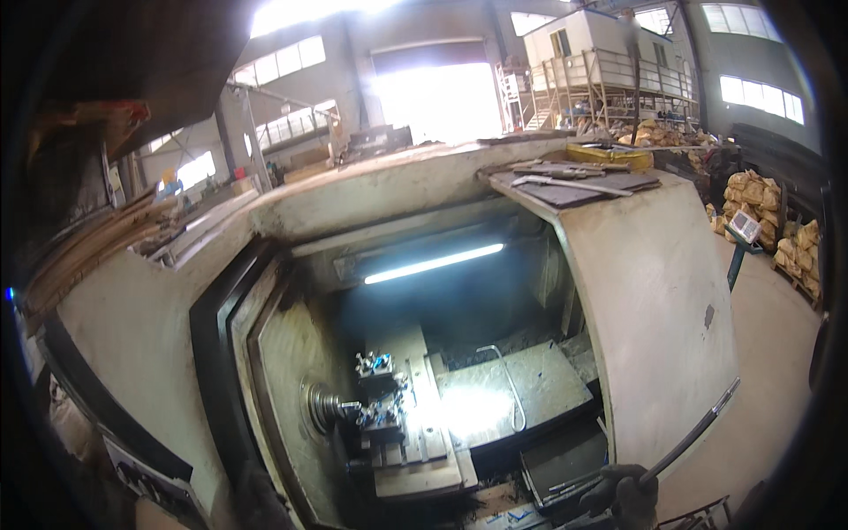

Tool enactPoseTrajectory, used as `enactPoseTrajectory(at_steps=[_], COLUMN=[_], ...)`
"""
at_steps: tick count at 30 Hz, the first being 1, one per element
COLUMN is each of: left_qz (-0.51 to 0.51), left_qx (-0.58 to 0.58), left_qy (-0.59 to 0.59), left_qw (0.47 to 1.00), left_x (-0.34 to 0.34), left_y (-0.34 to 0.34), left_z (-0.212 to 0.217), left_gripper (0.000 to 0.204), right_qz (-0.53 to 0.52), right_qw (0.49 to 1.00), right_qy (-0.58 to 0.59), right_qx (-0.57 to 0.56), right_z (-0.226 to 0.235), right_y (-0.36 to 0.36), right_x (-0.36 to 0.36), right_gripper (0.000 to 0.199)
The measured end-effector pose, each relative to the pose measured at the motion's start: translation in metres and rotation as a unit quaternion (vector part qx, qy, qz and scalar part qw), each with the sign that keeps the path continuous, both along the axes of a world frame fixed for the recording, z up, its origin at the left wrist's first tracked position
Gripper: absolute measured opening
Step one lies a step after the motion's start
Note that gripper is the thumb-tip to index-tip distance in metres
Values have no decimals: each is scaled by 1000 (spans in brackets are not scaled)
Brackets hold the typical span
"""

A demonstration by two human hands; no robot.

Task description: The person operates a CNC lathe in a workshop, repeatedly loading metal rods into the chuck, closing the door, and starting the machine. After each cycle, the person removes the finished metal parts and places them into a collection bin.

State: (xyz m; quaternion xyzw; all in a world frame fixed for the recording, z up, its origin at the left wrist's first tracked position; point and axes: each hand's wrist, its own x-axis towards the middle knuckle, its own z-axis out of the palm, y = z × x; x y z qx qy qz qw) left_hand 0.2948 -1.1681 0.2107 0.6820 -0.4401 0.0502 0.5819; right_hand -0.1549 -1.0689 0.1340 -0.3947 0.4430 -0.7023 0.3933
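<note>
At the lower right, my right hand (pixel 623 496) wears a dark glove, its fingers closed round a long dark rod (pixel 693 440) with a shiny metal end. The rod slants up to the right, in front of the machine's pale right panel. Thin metal pieces (pixel 572 485) lie left of this hand; whether it touches them, I cannot tell. My left hand (pixel 261 502), dark and dim, is low by the door edge of the lathe (pixel 274 459), its fingers unclear. Inside are a round spindle chuck (pixel 320 405), tool holders (pixel 380 413) on a slide, and a bent metal tube (pixel 511 380).
A bright lamp strip (pixel 435 263) lights the enclosure. Flat plates and bars (pixel 574 184) lie on the machine's top beside a yellow tray (pixel 609 157). Stacked sacks (pixel 753 199) and a scale on a stand (pixel 745 228) are at the right. Long boards (pixel 97 238) lie at left.
</note>
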Motion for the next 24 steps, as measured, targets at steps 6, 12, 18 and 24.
enactPoseTrajectory(at_steps=[6,12,18,24], left_qz=[-236,-272,-175,-116], left_qx=[-34,32,388,568], left_qy=[-22,-112,-418,-574], left_qw=[971,955,803,578], left_x=[-27,-39,45,107], left_y=[-80,-213,-386,-406], left_z=[-48,-92,-189,-233], left_gripper=[25,29,39,37], right_qz=[-61,-119,-118,-74], right_qw=[997,991,988,994], right_qy=[52,65,94,75], right_qx=[-20,-12,-17,-35], right_z=[-14,-28,-20,-19], right_y=[-2,-10,-13,-22], right_x=[15,21,27,30], right_gripper=[43,44,46,46])
